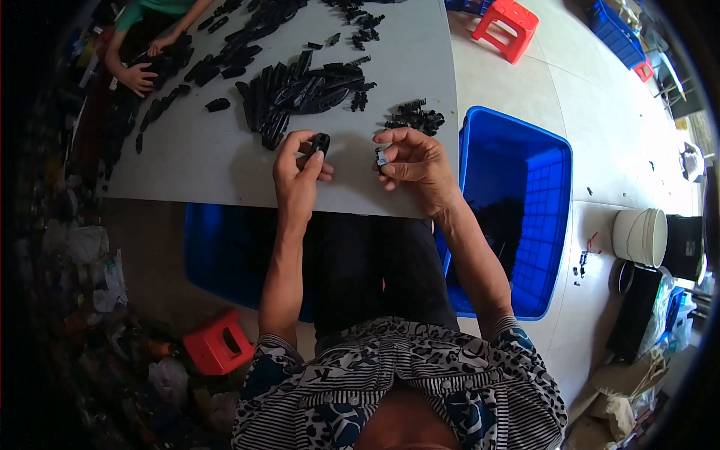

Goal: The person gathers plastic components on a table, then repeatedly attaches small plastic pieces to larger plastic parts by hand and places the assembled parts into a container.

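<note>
Over the near edge of the grey table (225, 169), my left hand (298, 172) is closed around a black elongated plastic piece (321, 142), held upright between thumb and fingers. To its right, my right hand (415, 166) pinches a small dark clip-like part (381, 160) with a pale shiny patch on it. A gap separates the two parts. Just beyond my left hand lies a pile of long black plastic pieces (300, 90). Smaller black clip-like parts (415, 118) are heaped beyond my right hand, near the table's right edge.
A blue crate (555, 210) with dark contents stands right of the table; another blue bin (214, 247) sits beneath its near edge. Red stools (217, 343) are on the floor at lower left and upper right. At the far left, a co-worker's hands (139, 79) rest on more black pieces.
</note>
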